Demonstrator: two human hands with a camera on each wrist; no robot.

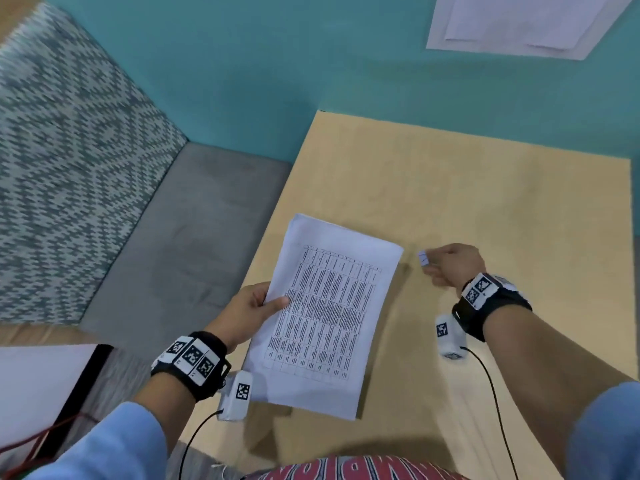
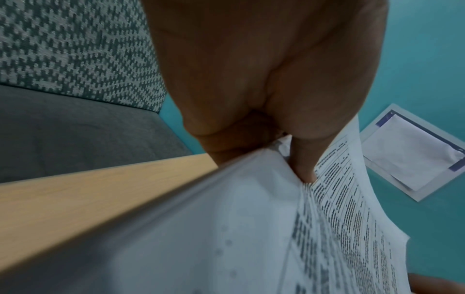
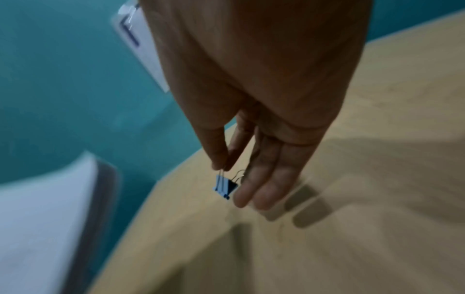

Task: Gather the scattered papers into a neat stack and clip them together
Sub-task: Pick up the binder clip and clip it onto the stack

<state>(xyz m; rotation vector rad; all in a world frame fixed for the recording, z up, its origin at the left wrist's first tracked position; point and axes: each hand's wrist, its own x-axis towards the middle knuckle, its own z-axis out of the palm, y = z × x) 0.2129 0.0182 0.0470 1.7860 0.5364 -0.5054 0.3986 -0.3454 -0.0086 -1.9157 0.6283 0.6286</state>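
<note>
A stack of white papers (image 1: 325, 317) with a printed table on top is held above the wooden table (image 1: 485, 188). My left hand (image 1: 256, 306) grips the stack's left edge, thumb on top and fingers underneath; the left wrist view shows the same left hand (image 2: 284, 147) pinching the papers (image 2: 251, 228). To the right of the stack, my right hand (image 1: 446, 265) holds a small blue binder clip (image 1: 423, 257). In the right wrist view, thumb and forefinger pinch one wire handle of the binder clip (image 3: 225, 188), which hangs just above the table while the other fingers stay straight.
A white sheet in a plastic sleeve (image 1: 519, 22) hangs on the teal wall behind the table. A grey sofa seat (image 1: 180, 244) with a patterned cushion (image 1: 69, 140) lies left of the table. A white board (image 1: 38, 386) sits at the lower left.
</note>
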